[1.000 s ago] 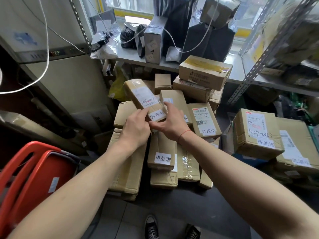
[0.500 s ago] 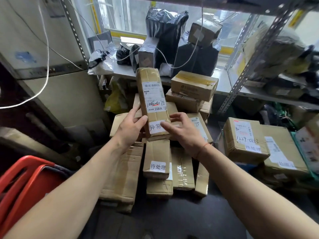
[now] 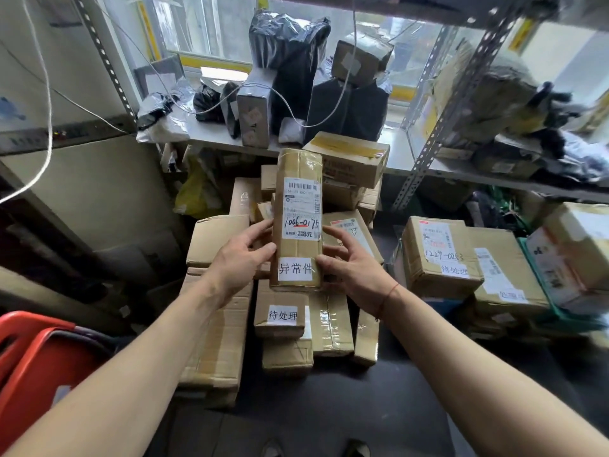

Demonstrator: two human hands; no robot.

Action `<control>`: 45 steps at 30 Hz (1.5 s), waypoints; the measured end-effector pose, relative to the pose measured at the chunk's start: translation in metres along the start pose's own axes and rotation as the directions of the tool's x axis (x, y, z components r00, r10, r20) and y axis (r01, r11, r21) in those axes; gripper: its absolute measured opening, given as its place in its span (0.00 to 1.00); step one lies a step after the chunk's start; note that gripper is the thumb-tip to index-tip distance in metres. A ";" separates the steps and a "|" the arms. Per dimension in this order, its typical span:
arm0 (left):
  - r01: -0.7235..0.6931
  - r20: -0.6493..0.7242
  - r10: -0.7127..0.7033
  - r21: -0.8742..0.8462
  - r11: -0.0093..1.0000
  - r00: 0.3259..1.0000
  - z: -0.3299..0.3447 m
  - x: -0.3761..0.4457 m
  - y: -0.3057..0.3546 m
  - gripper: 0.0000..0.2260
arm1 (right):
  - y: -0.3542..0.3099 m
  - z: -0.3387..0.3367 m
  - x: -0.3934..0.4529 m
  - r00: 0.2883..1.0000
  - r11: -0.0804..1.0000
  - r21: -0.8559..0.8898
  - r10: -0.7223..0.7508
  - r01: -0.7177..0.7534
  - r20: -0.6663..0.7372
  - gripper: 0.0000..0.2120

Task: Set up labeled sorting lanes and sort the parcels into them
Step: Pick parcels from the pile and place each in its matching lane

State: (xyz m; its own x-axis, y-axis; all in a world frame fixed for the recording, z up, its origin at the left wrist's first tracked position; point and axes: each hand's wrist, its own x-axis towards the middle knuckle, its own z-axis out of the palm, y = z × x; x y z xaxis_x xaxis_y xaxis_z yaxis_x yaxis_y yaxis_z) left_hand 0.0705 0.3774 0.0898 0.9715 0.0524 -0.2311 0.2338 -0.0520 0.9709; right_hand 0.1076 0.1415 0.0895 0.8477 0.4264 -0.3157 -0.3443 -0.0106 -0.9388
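A long narrow cardboard parcel [image 3: 298, 192] stands upright in front of me, with a shipping label marked 1006-0175 and a white tag with Chinese characters near its lower end. My left hand [image 3: 242, 255] grips its left side low down, thumb on the front. My right hand [image 3: 351, 258] holds its right side, fingers curled round the edge. Below it lies a pile of brown boxes; one small box [image 3: 280, 319] carries a white tag. More tagged boxes [image 3: 440, 258] sit on the right.
A grey shelf [image 3: 398, 153] behind the pile bears black-wrapped parcels [image 3: 286, 64] and a taped box [image 3: 349, 158]. A perforated metal rack post [image 3: 438, 127] slants at right. Red plastic stools [image 3: 36, 364] stand at lower left. White cables hang across the left wall. Dark floor lies below.
Both hands lifted the long parcel off the pile and turned it from tilted to upright, label facing me. My view rose toward the shelf and window.
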 end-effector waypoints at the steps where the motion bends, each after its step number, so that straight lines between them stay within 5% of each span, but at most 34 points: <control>1: 0.000 0.001 0.000 0.020 1.000 1.000 0.003 0.001 0.000 0.22 | 0.001 -0.004 -0.004 1.000 1.000 -0.002 0.002 -0.002 -0.013 0.28; 9: -0.006 0.077 0.005 0.023 1.000 0.997 0.061 -0.009 0.016 0.29 | 0.005 -0.048 -0.048 0.998 1.000 0.021 -0.018 0.019 -0.053 0.33; 26: 0.012 0.099 -0.008 -0.038 0.999 0.995 0.309 -0.070 0.026 0.27 | 0.010 -0.248 -0.191 0.990 0.999 -0.013 -0.033 0.031 -0.140 0.32; 37: -0.019 0.218 0.032 -0.063 0.998 0.975 0.408 -0.067 0.046 0.26 | 0.001 -0.330 -0.248 0.962 0.996 -0.047 -0.085 0.075 -0.259 0.30; 45: -0.183 0.240 0.188 -0.041 0.982 0.952 0.484 -0.062 0.086 0.27 | -0.027 -0.408 -0.295 0.917 0.958 -0.070 -0.286 0.278 -0.278 0.31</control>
State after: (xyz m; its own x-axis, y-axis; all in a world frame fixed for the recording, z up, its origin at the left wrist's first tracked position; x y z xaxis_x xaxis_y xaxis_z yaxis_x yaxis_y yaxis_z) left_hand 0.0495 -0.1132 0.1573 0.9785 -0.1993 -0.0528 0.0498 -0.0199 0.9986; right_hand 0.0317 -0.3527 0.1512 0.9880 0.1430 -0.0590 -0.0660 0.0448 -0.9968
